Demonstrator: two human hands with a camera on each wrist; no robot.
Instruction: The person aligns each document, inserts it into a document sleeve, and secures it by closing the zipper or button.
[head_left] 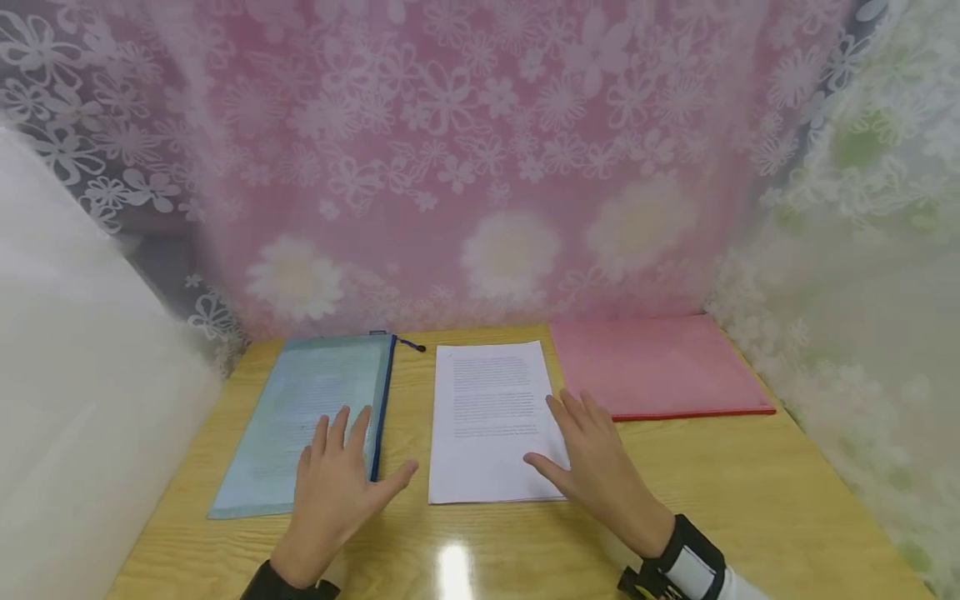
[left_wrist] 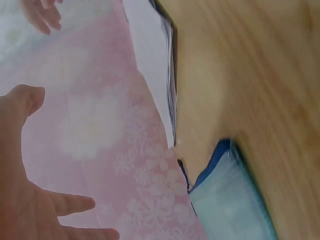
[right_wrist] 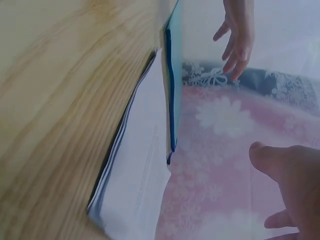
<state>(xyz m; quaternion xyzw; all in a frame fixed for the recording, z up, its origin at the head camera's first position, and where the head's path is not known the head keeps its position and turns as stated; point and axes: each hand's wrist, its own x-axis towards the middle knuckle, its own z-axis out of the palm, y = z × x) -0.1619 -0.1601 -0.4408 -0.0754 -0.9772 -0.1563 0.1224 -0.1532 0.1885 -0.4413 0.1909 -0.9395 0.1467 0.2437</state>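
My left hand (head_left: pixel 335 492) hovers with spread fingers over the lower right of a light blue zipper file bag (head_left: pixel 322 392), which has a dark blue zipper edge and printed paper showing through it. A stack of printed paper (head_left: pixel 487 467) lies at the middle of the table. My right hand (head_left: pixel 596 462) is held over the stack's right edge, fingers spread and nothing in them. Beyond its fingertips lies a pink zipper file bag (head_left: pixel 660 367) with a red zipper edge. In the left wrist view, the paper stack (left_wrist: pixel 159 75) shows several loose layers along its side.
The wooden table (head_left: pixel 712 500) carries all these things. A pink floral curtain (head_left: pixel 450 208) hangs along its back edge, with pale sheeting (head_left: pixel 82 333) on the left and a white-green floral sheet (head_left: pixel 847 333) on the right. A dark zipper pull (head_left: pixel 414 345) sticks out from the blue bag.
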